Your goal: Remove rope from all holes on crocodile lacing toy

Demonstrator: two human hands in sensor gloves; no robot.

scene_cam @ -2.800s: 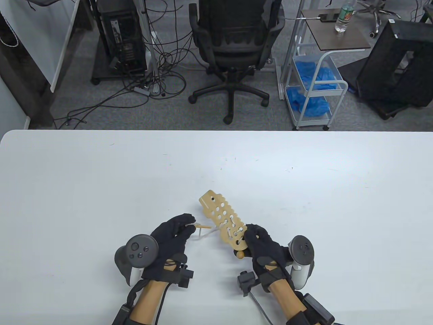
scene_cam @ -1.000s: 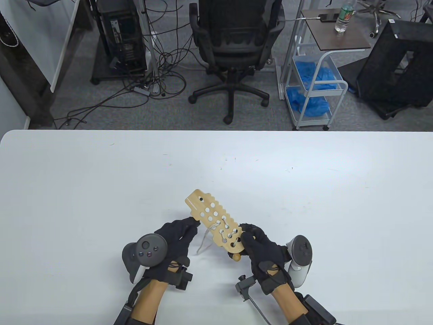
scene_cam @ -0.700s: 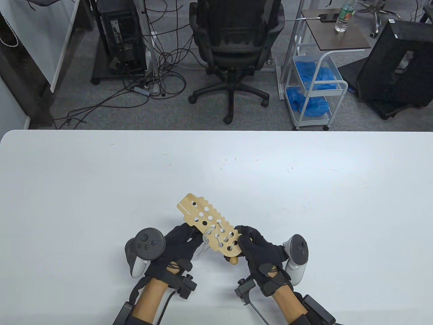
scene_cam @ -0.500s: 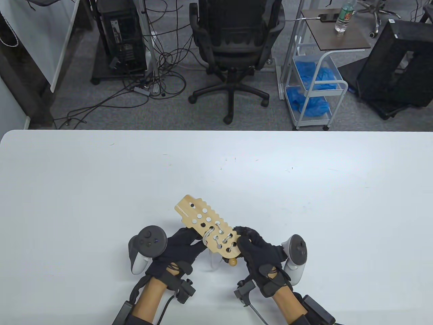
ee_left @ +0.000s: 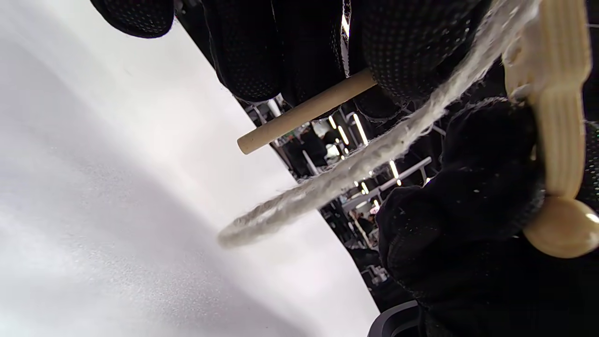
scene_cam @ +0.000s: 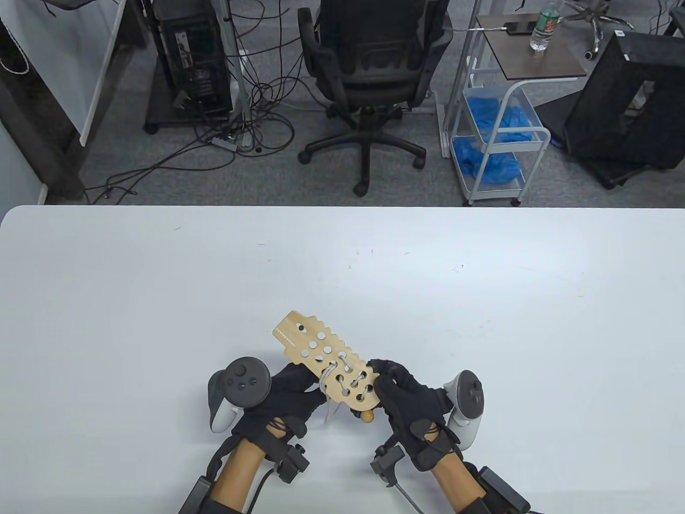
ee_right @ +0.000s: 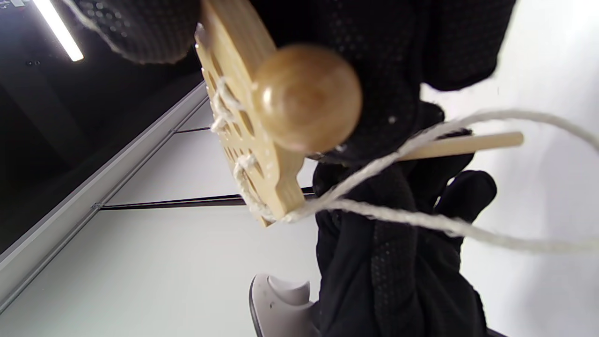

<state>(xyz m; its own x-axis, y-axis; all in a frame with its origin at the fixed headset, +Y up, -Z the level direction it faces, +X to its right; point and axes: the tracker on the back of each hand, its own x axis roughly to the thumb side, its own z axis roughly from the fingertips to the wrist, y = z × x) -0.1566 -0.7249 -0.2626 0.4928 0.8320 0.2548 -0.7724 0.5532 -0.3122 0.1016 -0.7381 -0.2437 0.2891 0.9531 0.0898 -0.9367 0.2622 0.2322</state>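
The wooden crocodile toy (scene_cam: 316,350) is held above the table, its head pointing far-left. White rope (scene_cam: 347,376) is laced through holes in its near half. My right hand (scene_cam: 385,377) grips the near end, beside a wooden ball (scene_cam: 367,416). My left hand (scene_cam: 307,375) is at the toy's left edge. In the left wrist view its fingers (ee_left: 393,51) pinch the wooden needle (ee_left: 304,112), and the rope (ee_left: 365,159) hangs loose. The right wrist view shows the ball (ee_right: 306,96), the toy's edge (ee_right: 248,117), the needle (ee_right: 463,142) and a slack loop of rope (ee_right: 421,220).
The white table (scene_cam: 160,300) stretches wide to the left, right and far side of the hands. An office chair (scene_cam: 369,69) and a wire cart (scene_cam: 497,134) stand on the floor beyond its far edge.
The left hand, earlier out to the left with the needle, has come in against the toy's left edge. The toy has shifted left and nearer. The rope now hangs slack below it.
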